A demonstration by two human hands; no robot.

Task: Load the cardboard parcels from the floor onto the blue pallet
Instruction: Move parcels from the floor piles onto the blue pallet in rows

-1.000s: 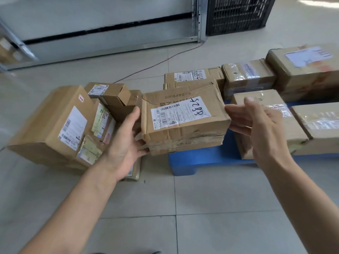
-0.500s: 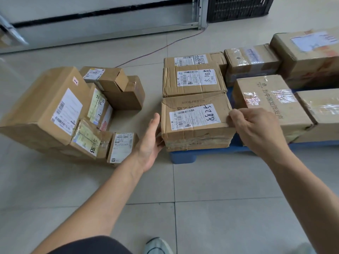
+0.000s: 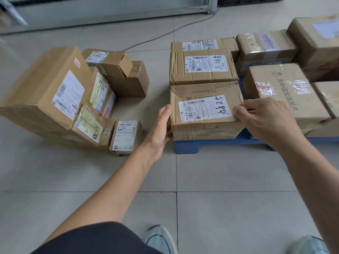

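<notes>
A cardboard parcel marked 5288 (image 3: 205, 110) sits on the front left corner of the blue pallet (image 3: 192, 146). My left hand (image 3: 161, 131) presses flat against its left side with straight fingers. My right hand (image 3: 266, 120) has its fingers curled over the parcel's top right edge. Several more parcels sit on the pallet behind and to the right, among them a labelled one (image 3: 201, 70) directly behind. On the floor to the left lie a big tilted box (image 3: 45, 92), a small labelled box (image 3: 126, 136) and a brown box (image 3: 128, 83).
A thin red cable (image 3: 165, 33) runs over the tiled floor toward a metal frame (image 3: 212, 6) at the back wall. My shoes (image 3: 161, 239) show at the bottom edge. Bare tiles lie between me and the pallet.
The 5288 parcel went from held in the air down onto the pallet's front left corner. Both hands stayed at its sides, and my right fingers curled onto its top edge.
</notes>
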